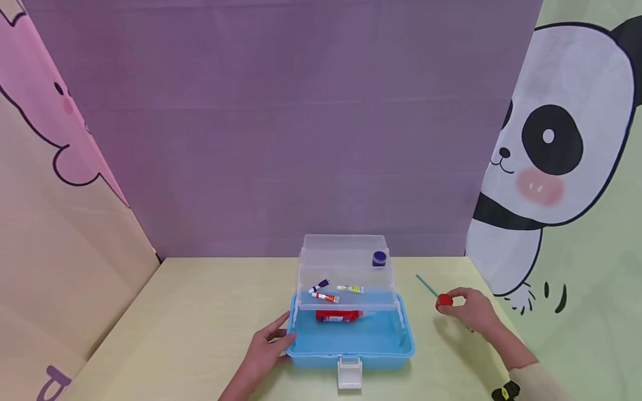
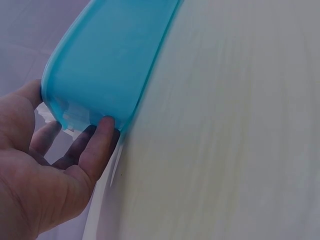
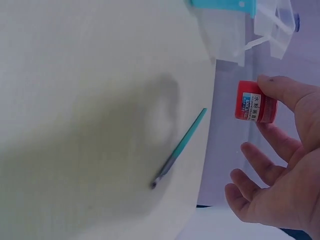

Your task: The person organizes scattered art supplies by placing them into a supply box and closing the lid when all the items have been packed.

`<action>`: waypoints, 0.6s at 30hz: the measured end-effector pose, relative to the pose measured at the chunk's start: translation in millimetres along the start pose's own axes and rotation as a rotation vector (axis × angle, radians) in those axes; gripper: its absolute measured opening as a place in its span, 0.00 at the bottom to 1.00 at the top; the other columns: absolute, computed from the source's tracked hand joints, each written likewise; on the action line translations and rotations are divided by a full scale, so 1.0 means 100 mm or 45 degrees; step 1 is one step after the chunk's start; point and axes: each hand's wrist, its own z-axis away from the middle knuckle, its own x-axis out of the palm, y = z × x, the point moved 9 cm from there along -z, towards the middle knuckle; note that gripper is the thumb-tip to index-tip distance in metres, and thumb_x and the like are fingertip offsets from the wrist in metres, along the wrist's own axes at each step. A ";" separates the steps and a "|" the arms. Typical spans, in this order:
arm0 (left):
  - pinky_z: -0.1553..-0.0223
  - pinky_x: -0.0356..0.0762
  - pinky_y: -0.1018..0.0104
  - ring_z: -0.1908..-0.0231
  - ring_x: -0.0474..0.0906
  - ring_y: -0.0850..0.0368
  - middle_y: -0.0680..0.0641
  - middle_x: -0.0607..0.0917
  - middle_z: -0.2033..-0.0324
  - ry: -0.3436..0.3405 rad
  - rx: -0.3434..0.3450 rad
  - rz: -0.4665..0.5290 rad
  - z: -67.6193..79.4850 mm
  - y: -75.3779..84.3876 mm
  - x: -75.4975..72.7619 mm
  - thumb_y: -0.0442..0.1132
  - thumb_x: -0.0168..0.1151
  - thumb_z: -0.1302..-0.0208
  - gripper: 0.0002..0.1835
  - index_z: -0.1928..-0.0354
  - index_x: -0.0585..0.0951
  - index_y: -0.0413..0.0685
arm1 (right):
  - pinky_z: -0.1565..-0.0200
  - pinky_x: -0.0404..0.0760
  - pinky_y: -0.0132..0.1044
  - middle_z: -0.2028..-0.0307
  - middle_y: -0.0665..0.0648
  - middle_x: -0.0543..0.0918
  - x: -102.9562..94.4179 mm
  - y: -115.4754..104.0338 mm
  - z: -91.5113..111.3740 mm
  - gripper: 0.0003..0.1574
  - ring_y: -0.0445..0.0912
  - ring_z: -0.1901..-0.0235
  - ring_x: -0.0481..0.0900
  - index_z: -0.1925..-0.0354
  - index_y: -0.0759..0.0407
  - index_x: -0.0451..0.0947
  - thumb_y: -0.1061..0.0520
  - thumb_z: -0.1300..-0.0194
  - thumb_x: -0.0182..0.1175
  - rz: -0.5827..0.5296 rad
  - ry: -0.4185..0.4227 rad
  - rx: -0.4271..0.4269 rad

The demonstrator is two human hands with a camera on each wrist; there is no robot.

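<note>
My right hand (image 1: pixel 473 312) pinches a small red paint jar (image 3: pixel 256 102) between thumb and forefinger, lifted above the table in the right wrist view. Its other fingers are loosely bent, off the jar. Below it a teal-handled paintbrush (image 3: pixel 181 145) lies on the table. At the left end of a blue storage box (image 1: pixel 351 340), my left hand (image 1: pixel 267 343) grips the wall, thumb at the rim and fingers against the outside (image 2: pixel 102 145). A red bottle (image 1: pixel 337 316) lies inside the box. Its clear trays carry several small paint tubes (image 1: pixel 350 289) and a purple paint jar (image 1: pixel 379 258).
The box's white latch (image 1: pixel 349 373) hangs down at the front. The pale table (image 1: pixel 210 312) ends at a purple backdrop (image 1: pixel 301 139). A panda-printed cloth (image 1: pixel 546 184) stands along the right edge, with a pink-figured cloth (image 1: pixel 65 111) on the left.
</note>
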 end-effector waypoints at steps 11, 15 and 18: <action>0.68 0.78 0.56 0.62 0.74 0.50 0.38 0.70 0.55 0.007 -0.017 -0.013 0.01 -0.01 0.00 0.46 0.61 0.46 0.32 0.38 0.64 0.58 | 0.70 0.74 0.38 0.55 0.63 0.73 -0.01 -0.36 -0.06 0.34 0.57 0.56 0.68 0.58 0.61 0.75 0.40 0.58 0.68 0.031 -0.020 -0.049; 0.67 0.78 0.56 0.62 0.75 0.49 0.38 0.70 0.54 -0.001 -0.020 -0.019 0.01 0.00 0.01 0.47 0.61 0.46 0.32 0.37 0.63 0.58 | 0.68 0.74 0.42 0.55 0.63 0.74 -0.03 -0.51 -0.08 0.32 0.57 0.56 0.68 0.59 0.61 0.75 0.41 0.57 0.68 0.042 -0.016 -0.086; 0.67 0.78 0.55 0.61 0.75 0.49 0.38 0.70 0.54 -0.004 -0.021 -0.033 0.01 0.01 0.01 0.48 0.61 0.45 0.33 0.37 0.63 0.58 | 0.68 0.74 0.43 0.55 0.64 0.73 -0.04 -0.61 -0.09 0.30 0.57 0.57 0.69 0.59 0.61 0.76 0.43 0.56 0.67 0.036 -0.007 -0.117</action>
